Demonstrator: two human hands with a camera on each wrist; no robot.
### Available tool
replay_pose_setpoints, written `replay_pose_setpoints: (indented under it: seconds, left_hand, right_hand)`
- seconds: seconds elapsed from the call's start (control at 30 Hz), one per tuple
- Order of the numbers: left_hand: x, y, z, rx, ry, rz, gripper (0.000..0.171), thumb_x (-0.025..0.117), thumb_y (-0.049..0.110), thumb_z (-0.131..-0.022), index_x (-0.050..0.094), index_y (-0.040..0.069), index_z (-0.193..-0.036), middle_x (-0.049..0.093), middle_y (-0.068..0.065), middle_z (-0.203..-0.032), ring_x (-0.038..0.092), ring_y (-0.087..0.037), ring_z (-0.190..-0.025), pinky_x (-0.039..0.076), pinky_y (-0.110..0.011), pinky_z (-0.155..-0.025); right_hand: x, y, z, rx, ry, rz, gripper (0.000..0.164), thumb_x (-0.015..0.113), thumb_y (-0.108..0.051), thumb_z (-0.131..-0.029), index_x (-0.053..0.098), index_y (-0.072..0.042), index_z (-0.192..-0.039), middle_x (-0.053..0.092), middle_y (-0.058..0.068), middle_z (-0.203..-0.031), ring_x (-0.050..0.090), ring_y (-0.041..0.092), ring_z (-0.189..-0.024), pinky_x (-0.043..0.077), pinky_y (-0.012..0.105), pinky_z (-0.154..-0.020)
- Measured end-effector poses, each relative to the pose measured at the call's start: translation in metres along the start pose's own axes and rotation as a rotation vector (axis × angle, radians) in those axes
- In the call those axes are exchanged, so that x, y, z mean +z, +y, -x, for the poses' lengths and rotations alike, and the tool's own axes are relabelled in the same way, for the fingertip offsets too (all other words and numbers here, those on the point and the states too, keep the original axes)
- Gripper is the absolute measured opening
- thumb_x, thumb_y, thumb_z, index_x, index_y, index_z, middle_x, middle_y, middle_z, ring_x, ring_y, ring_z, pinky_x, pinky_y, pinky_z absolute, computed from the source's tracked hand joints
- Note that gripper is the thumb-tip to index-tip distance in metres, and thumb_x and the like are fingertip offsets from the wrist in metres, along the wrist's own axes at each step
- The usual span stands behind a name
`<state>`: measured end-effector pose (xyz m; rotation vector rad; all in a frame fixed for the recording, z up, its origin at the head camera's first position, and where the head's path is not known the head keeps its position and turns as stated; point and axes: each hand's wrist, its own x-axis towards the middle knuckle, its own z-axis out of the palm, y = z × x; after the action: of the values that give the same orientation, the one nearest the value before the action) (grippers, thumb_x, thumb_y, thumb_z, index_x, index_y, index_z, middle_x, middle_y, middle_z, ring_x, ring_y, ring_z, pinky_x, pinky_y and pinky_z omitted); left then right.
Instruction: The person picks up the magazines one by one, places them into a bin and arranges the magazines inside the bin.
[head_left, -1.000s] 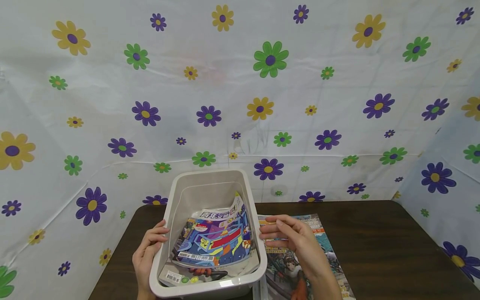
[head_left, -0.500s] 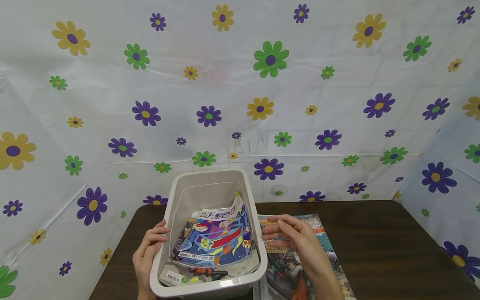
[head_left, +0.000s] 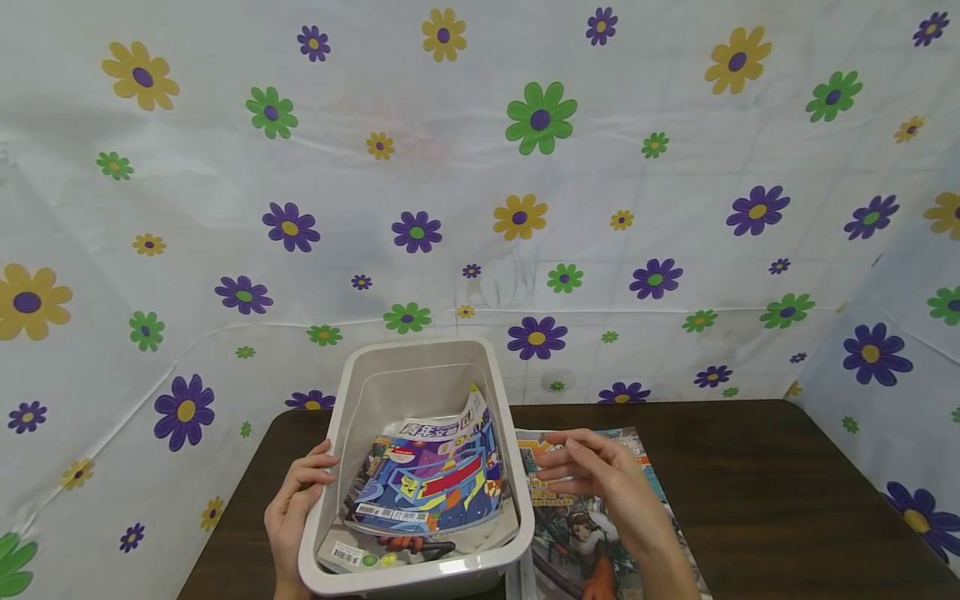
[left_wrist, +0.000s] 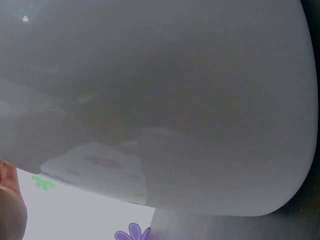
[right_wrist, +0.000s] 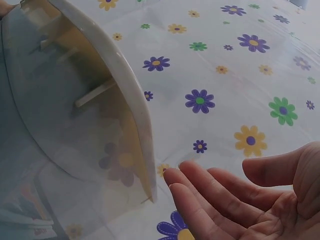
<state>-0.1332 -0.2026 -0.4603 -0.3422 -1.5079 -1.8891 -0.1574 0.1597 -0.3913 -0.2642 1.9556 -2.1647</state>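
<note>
A light grey plastic bin (head_left: 412, 379) stands at the front of the table with its mouth facing me. Inside lie several magazines, a blue and purple one (head_left: 427, 492) on top. My left hand (head_left: 294, 508) grips the bin's left rim, fingertips lapping over the edge; its thumb is hidden from the head view. In the left wrist view the bin's smooth outer wall (left_wrist: 200, 115) hides most of that hand. My right hand (head_left: 600, 479) is held just off the bin's right rim, over another magazine (head_left: 577, 533). Its fingers are relaxed and hold nothing, as the right wrist view shows.
The magazine beside the bin tops a stack whose pale edge shows close to the bin's right wall. Beneath everything is a dark wooden table (head_left: 780, 492). A white curtain (head_left: 465, 183) with printed flowers surrounds the back and sides.
My right hand has moved slightly to the right, away from the bin's rim. The left hand, the bin and the magazines have stayed in place.
</note>
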Motion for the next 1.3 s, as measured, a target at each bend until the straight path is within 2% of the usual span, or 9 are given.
replay_pose_setpoints:
  seconds: [0.2,0.37,0.5,0.6,0.83,1.07,1.3]
  left_hand:
    - [0.001,0.003,0.0,-0.056,0.042,-0.047,0.028,0.033,-0.014,-0.096,0.058,-0.017,-0.084,0.072,-0.003,-0.108,0.057,-0.021,-0.129,0.044,-0.025,-0.104]
    - [0.002,0.003,0.0,-0.023,0.023,-0.023,0.028,0.032,-0.015,-0.096,0.057,-0.018,-0.084,0.072,-0.006,-0.108,0.057,-0.023,-0.129,0.044,-0.024,-0.105]
    - [0.003,0.003,0.0,-0.036,0.045,-0.03,0.028,0.032,-0.015,-0.095,0.057,-0.018,-0.083,0.072,-0.007,-0.106,0.058,-0.023,-0.128,0.044,-0.025,-0.104]
    - [0.003,0.003,0.0,-0.042,0.052,-0.034,0.029,0.032,-0.015,-0.095,0.058,-0.018,-0.083,0.072,-0.007,-0.106,0.058,-0.023,-0.127,0.045,-0.024,-0.104]
    - [-0.001,-0.001,0.0,-0.017,0.017,-0.025,0.028,0.034,-0.015,-0.097,0.059,-0.017,-0.085,0.072,-0.007,-0.109,0.057,-0.022,-0.129,0.045,-0.023,-0.103]
    - [-0.001,-0.002,0.0,-0.024,0.018,-0.029,0.028,0.035,-0.014,-0.097,0.06,-0.015,-0.086,0.071,-0.009,-0.109,0.057,-0.024,-0.128,0.046,-0.023,-0.103]
    - [0.001,0.002,0.0,-0.075,0.056,-0.071,0.028,0.033,-0.012,-0.098,0.057,-0.019,-0.083,0.072,-0.002,-0.106,0.058,-0.02,-0.128,0.044,-0.024,-0.105]
  right_hand:
    - [-0.001,0.001,-0.001,0.003,0.012,0.003,0.043,0.051,-0.024,-0.11,0.057,0.011,-0.134,0.075,0.018,-0.111,0.076,0.024,-0.095,0.061,0.041,-0.086]
    - [-0.004,0.001,0.0,-0.005,0.015,0.008,0.04,0.052,-0.023,-0.11,0.059,0.01,-0.131,0.076,0.015,-0.11,0.076,0.022,-0.096,0.061,0.039,-0.085]
    - [-0.006,0.001,0.001,-0.008,0.028,0.022,0.038,0.053,-0.023,-0.109,0.06,0.008,-0.13,0.076,0.017,-0.11,0.076,0.025,-0.097,0.061,0.039,-0.084]
    - [-0.007,0.002,0.002,-0.002,0.055,0.038,0.04,0.054,-0.024,-0.109,0.059,0.01,-0.13,0.075,0.02,-0.111,0.076,0.026,-0.098,0.062,0.038,-0.083]
    - [-0.013,0.002,0.002,0.022,0.121,0.071,0.042,0.053,-0.025,-0.109,0.06,0.01,-0.131,0.075,0.019,-0.109,0.076,0.024,-0.094,0.062,0.037,-0.081]
    - [-0.017,0.004,0.002,0.05,0.135,0.093,0.044,0.052,-0.025,-0.11,0.058,0.011,-0.134,0.076,0.016,-0.106,0.076,0.025,-0.093,0.062,0.039,-0.082]
    - [-0.023,0.007,0.003,0.022,0.087,0.088,0.045,0.049,-0.024,-0.111,0.055,0.012,-0.137,0.076,0.014,-0.108,0.076,0.022,-0.092,0.062,0.036,-0.081]
